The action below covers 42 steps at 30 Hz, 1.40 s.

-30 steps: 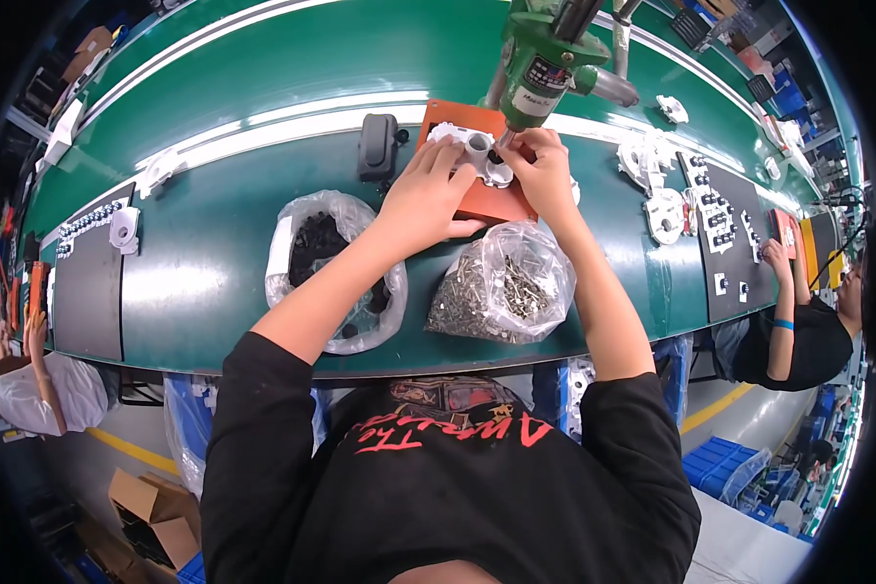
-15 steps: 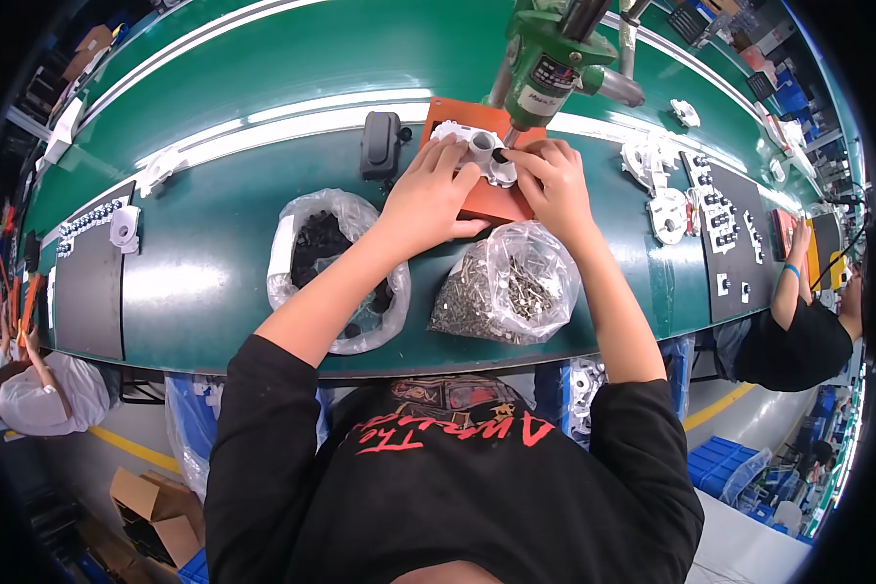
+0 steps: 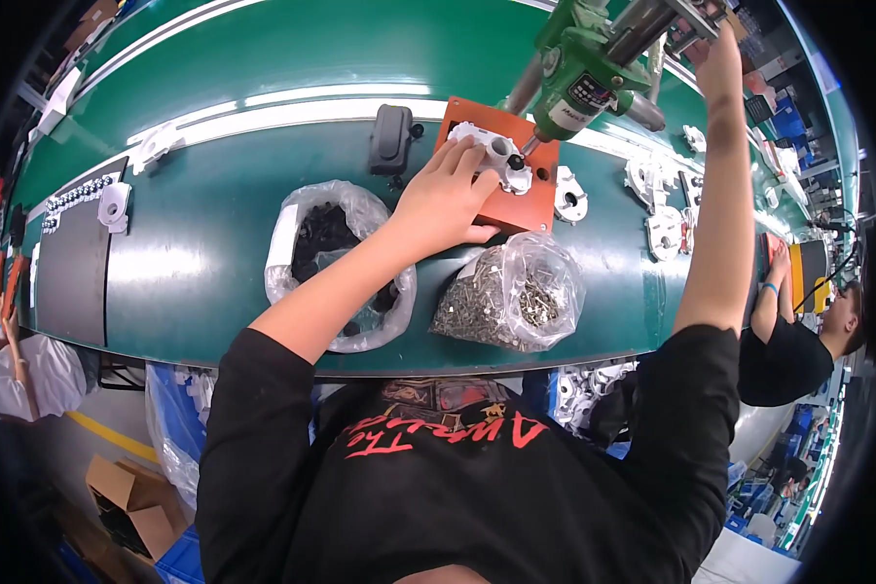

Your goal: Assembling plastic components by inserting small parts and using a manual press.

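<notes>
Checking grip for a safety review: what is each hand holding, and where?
The left hand presses the white part on the orange fixture from its left side. The right hand reaches overhead; its hold cannot be told.

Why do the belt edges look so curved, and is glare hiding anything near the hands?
Head view: the fisheye lens bows the green belt toward a dark rim. Overhead lights leave a bright white streak across the belt beyond the black part, clear of the left hand on the white casting. The clear bag of screws glints. The right hand near the rim is stretched but sharp.
</notes>
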Tool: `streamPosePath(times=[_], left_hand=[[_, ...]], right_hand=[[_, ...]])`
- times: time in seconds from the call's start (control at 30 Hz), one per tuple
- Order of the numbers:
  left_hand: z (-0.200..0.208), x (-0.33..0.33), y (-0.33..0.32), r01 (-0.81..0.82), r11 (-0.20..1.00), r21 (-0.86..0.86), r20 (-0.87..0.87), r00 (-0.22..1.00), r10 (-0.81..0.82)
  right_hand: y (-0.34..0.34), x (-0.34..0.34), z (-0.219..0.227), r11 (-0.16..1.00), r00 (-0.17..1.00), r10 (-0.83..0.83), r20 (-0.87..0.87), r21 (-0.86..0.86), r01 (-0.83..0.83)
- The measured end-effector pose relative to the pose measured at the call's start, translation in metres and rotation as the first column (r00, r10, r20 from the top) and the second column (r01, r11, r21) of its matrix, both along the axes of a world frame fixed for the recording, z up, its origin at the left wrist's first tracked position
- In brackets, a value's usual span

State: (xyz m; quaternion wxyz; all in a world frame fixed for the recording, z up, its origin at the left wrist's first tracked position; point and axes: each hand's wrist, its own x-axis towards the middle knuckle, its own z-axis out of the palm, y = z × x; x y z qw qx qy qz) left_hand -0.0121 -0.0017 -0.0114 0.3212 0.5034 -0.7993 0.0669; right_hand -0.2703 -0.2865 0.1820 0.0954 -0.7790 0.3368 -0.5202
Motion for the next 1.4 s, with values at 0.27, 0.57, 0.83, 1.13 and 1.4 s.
streamPosePath(times=[0.27, 0.57, 0.83, 1.13, 1.4], left_hand=[[-0.001, 0.008, 0.006, -0.034, 0.999, 0.000, 0.017, 0.999, 0.034], [-0.008, 0.020, 0.017, -0.108, 0.993, 0.044, 0.026, 0.994, 0.107], [-0.003, 0.004, 0.010, -0.055, 0.998, 0.020, 0.031, 0.998, 0.055], [0.021, 0.000, 0.000, -0.001, 0.931, 0.366, -0.353, 0.925, 0.140], [0.005, 0.028, -0.049, 0.057, 0.932, 0.358, -0.172, 0.985, 0.006]], right_hand=[[-0.008, 0.033, 0.075, 0.828, 0.839, 0.543, 0.039, 0.142, -0.543], [0.313, 0.090, 0.034, 0.619, -0.297, 0.664, -0.686, 0.727, -0.296], [0.285, 0.038, 0.019, 0.248, 0.106, 0.968, -0.228, 0.796, -0.552], [0.197, 0.094, 0.059, 0.916, 0.752, 0.202, 0.628, 0.152, -0.373], [0.146, 0.036, -0.001, 0.618, 0.847, 0.254, 0.468, 0.595, -0.514]])
